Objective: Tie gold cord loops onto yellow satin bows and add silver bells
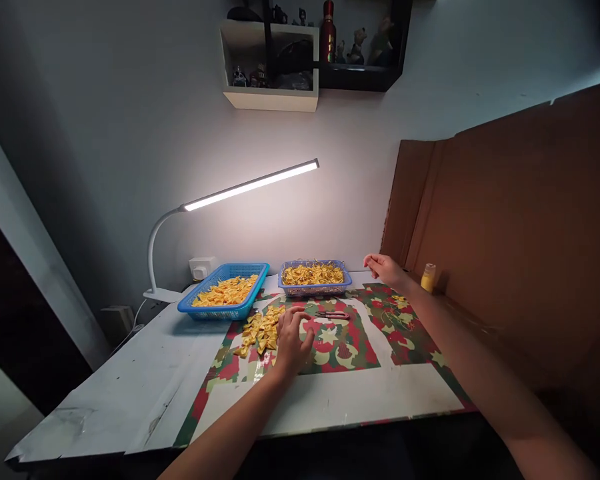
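My left hand (pixel 294 339) is low over the mat beside a loose pile of small yellow fabric-like bows (pixel 261 330). Its thumb and fingers are apart, and nothing shows between them. Just beyond its fingertips lie thread snips (pixel 334 315) with reddish handles. My right hand (pixel 384 268) is raised past the back right of the mat, thumb and fingers pinched together; whatever is in the pinch is too small to make out. Behind the pile stands a blue basket (pixel 220 311) of similar yellow pieces. A purple-blue basket (pixel 314 290) holds a tangle of yellow, string-like pieces.
A camouflage-patterned mat (pixel 350 360) covers part of the white table (pixel 105 393). A lit clip-on lamp (pixel 250 185) arches over the baskets. Cardboard (pixel 510 227) walls off the right side, near a small yellow bottle (pixel 428 279). Yellow scraps (pixel 403 313) lie under my right forearm.
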{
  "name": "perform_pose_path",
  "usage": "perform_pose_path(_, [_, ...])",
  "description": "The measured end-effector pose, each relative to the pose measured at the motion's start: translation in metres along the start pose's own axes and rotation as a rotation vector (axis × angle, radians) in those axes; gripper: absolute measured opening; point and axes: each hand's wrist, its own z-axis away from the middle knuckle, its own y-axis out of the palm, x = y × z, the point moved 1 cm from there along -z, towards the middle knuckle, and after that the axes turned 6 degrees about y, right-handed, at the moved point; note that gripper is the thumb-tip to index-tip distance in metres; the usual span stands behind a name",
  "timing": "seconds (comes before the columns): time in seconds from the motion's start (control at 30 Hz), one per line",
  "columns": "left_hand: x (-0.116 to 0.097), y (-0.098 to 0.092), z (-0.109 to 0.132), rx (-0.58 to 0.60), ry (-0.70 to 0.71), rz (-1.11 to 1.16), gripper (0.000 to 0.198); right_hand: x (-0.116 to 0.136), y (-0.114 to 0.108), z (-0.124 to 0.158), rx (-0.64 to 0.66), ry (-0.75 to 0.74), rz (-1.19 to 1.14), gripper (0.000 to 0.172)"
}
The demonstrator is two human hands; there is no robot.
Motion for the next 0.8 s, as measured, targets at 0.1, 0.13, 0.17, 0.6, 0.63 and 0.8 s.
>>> perform_pose_path(0.1, [0.001, -0.002, -0.002, 0.005, -0.001, -0.008, 0.013, -0.003, 0.001, 0.004, 0.002, -0.011, -0.037, 0.025])
perform_pose_path(0.13, [0.001, -0.002, -0.002, 0.008, -0.004, -0.009, 0.013, -0.004, 0.001, 0.002, -0.009, -0.007, -0.043, 0.025])
perform_pose_path(0.17, [0.001, -0.002, -0.002, 0.010, -0.008, -0.009, 0.013, -0.005, 0.001, -0.001, -0.024, 0.003, -0.045, 0.026])
perform_pose_path(0.6, [0.001, 0.000, 0.000, 0.077, -0.015, 0.014, 0.013, -0.076, 0.060, -0.039, -0.177, 0.281, -0.069, 0.031])
perform_pose_path(0.63, [0.001, 0.000, 0.000, 0.083, -0.015, 0.014, 0.013, -0.078, 0.062, -0.040, -0.179, 0.283, -0.075, 0.032])
perform_pose_path(0.8, [0.000, 0.003, 0.001, 0.103, -0.012, 0.024, 0.014, -0.068, 0.046, -0.049, -0.226, 0.221, -0.090, 0.033])
